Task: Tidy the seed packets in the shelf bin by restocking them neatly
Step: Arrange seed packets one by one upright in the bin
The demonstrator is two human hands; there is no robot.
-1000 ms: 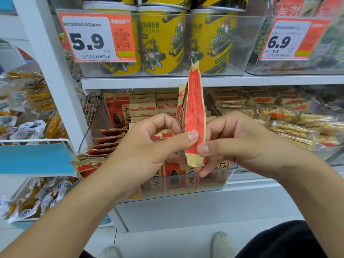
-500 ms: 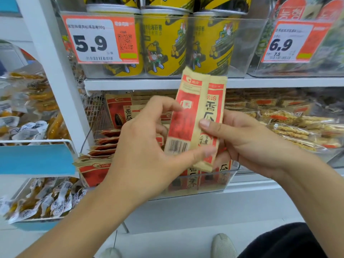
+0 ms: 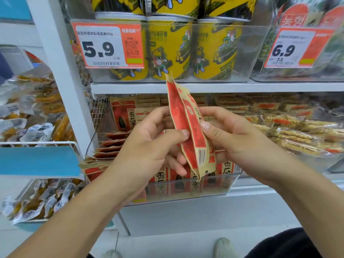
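I see both hands pinching a small stack of seed packets [image 3: 188, 127] edge-on, upright, in front of the clear shelf bin [image 3: 219, 183]. My left hand [image 3: 149, 144] thumbs the left face and my right hand [image 3: 229, 135] the right. Yellow tubs [image 3: 171, 49] stand on the shelf above.

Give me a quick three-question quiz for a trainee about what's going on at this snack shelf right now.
1. True or false: both the left hand and the right hand hold the seed packets.
2. Which price tag sits directly above the clear bin of seed packets? A) the 5.9 price tag B) the 6.9 price tag
3. Fill in: the yellow canisters stand on the shelf ____ the seed packet bin.

Key: 1 true. 2 A. 3 above.
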